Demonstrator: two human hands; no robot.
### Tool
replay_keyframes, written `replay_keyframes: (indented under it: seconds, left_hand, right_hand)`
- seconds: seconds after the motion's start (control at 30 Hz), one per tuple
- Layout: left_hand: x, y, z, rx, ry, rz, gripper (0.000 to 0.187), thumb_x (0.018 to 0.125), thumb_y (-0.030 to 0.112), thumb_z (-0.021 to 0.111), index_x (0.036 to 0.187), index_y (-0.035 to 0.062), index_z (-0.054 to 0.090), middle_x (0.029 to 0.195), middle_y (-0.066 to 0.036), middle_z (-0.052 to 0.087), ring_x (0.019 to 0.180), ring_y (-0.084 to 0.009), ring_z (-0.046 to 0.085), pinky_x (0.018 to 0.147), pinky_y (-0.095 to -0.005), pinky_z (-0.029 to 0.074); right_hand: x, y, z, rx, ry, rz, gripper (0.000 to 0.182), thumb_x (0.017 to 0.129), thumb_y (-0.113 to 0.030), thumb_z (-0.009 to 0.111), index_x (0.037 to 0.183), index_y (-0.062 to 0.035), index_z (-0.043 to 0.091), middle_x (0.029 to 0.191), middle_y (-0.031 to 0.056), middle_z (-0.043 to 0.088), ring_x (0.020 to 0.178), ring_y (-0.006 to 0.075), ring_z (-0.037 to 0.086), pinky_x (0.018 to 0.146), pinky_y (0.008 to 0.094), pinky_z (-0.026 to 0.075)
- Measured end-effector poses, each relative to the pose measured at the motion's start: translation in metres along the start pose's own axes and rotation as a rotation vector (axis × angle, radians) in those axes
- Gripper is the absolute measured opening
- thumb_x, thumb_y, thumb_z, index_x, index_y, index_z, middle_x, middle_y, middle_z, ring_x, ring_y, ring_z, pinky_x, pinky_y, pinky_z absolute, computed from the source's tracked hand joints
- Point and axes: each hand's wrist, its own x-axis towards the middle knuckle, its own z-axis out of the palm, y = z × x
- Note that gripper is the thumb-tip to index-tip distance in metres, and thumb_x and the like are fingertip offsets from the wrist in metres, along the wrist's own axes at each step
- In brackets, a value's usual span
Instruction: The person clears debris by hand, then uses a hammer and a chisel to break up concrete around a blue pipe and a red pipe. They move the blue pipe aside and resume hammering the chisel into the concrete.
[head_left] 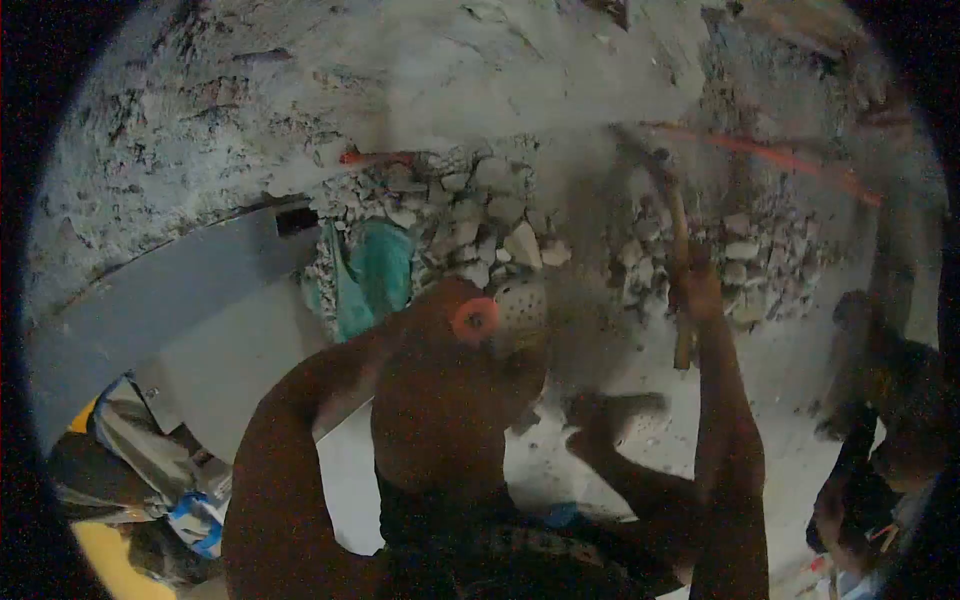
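My right hand (695,287) is wrapped round the wooden handle of a hammer (679,222), raised over the floor with its head pointing at the wall. The hammer's head is blurred. My left hand (447,295) is closed beside my raised knee, at an orange round guard (475,320) with a dark centre, which looks like the top of a chisel. The chisel's shaft and tip are hidden. Just beyond the guard are a light shoe with holes (522,305) on my foot and a heap of broken rubble (480,215).
More rubble (745,255) lies right of the hammer. A rough chipped wall (540,60) stands ahead, with an orange pipe (780,155) along its base. Green cloth (375,275) and a grey panel (170,300) are at left; bags (145,450) lie lower left. Another person (890,430) is at right.
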Motion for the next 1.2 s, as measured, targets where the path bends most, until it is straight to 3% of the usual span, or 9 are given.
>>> replay_keyframes:
  seconds: [0.17,0.23,0.37,0.47,0.57,0.67,0.97,1.07,1.2]
  left_hand:
    - [0.071,-0.01,-0.033,0.182,0.395,0.229,0.031,0.065,0.028,0.079,0.088,0.0137,0.065,0.08,-0.01,0.063,0.074,-0.0313,0.062,0.067,-0.0434,0.049]
    - [0.094,-0.03,-0.068,0.241,0.658,0.304,0.03,0.065,0.026,0.078,0.089,0.0131,0.065,0.086,-0.01,0.064,0.078,-0.0303,0.062,0.068,-0.043,0.05]
    - [0.115,-0.154,-0.041,0.273,0.303,0.303,0.027,0.07,0.023,0.077,0.091,0.0116,0.065,0.091,-0.01,0.064,0.086,-0.0275,0.064,0.074,-0.0398,0.05]
    - [0.093,-0.119,-0.005,0.36,0.233,0.283,0.034,0.067,0.025,0.079,0.096,0.0127,0.067,0.092,-0.011,0.064,0.085,-0.0298,0.063,0.072,-0.0421,0.05]
    - [0.074,-0.056,0.011,0.28,0.309,0.116,0.033,0.069,0.024,0.078,0.097,0.0119,0.066,0.093,-0.011,0.064,0.085,-0.0296,0.063,0.073,-0.0416,0.05]
    - [0.079,-0.014,-0.012,0.2,0.497,0.125,0.033,0.07,0.022,0.077,0.099,0.0114,0.065,0.094,-0.011,0.064,0.084,-0.0298,0.063,0.073,-0.0415,0.05]
    - [0.095,-0.121,-0.035,0.62,0.387,0.206,0.02,0.07,0.015,0.079,0.081,0.0129,0.062,0.088,-0.005,0.066,0.081,-0.0201,0.063,0.069,-0.0377,0.049]
    - [0.085,-0.113,-0.016,0.6,0.441,0.129,0.021,0.07,0.017,0.079,0.083,0.0127,0.063,0.088,-0.006,0.067,0.082,-0.0218,0.064,0.07,-0.0387,0.05]
    - [0.049,-0.101,-0.003,0.396,0.456,-0.068,0.029,0.07,0.024,0.08,0.092,0.0118,0.066,0.091,-0.01,0.068,0.085,-0.0279,0.065,0.073,-0.0419,0.051]
  right_hand:
    - [0.051,0.042,-0.006,-0.414,-0.171,-0.513,0.022,0.099,-0.031,0.056,0.101,-0.0093,0.055,0.071,0.0002,0.058,0.054,0.0147,0.055,0.048,0.0333,0.046]
    - [0.046,0.019,0.011,-0.551,-0.06,0.063,0.034,0.092,-0.029,0.06,0.115,-0.0033,0.061,0.102,0.0165,0.062,0.08,0.0302,0.064,0.066,0.0415,0.053]
    - [0.041,0.034,-0.006,-0.458,-0.034,-0.085,0.032,0.094,-0.03,0.06,0.114,-0.005,0.061,0.116,0.0156,0.058,0.085,0.0286,0.064,0.065,0.0375,0.053]
    - [0.069,0.074,-0.036,0.097,-0.036,0.345,0.035,0.095,-0.033,0.06,0.117,-0.0059,0.061,0.129,0.019,0.054,0.093,0.0296,0.065,0.072,0.04,0.055]
    - [0.094,0.117,-0.052,-0.812,-0.162,-0.614,0.035,0.093,-0.029,0.062,0.119,-0.0054,0.06,0.12,0.0206,0.061,0.093,0.0315,0.065,0.075,0.0446,0.054]
    - [0.054,0.031,-0.008,-0.941,-0.038,-0.091,0.045,0.093,-0.026,0.061,0.133,-0.0094,0.048,0.11,0.018,0.064,0.089,0.036,0.064,0.069,0.0461,0.055]
    - [0.037,0.062,0.01,-0.618,0.006,-0.436,0.042,0.091,-0.023,0.057,0.125,0.0004,0.049,0.085,0.0131,0.059,0.068,0.0237,0.06,0.057,0.0391,0.049]
    - [0.036,0.03,0.007,-0.344,-0.042,-0.017,0.046,0.093,-0.022,0.056,0.132,-0.0008,0.045,0.088,0.0112,0.059,0.065,0.0191,0.058,0.054,0.0339,0.047]
    - [0.051,0.078,-0.002,-0.504,0.023,-0.484,0.051,0.093,-0.024,0.059,0.135,-0.0002,0.044,0.101,0.0165,0.062,0.081,0.0297,0.064,0.068,0.0419,0.052]
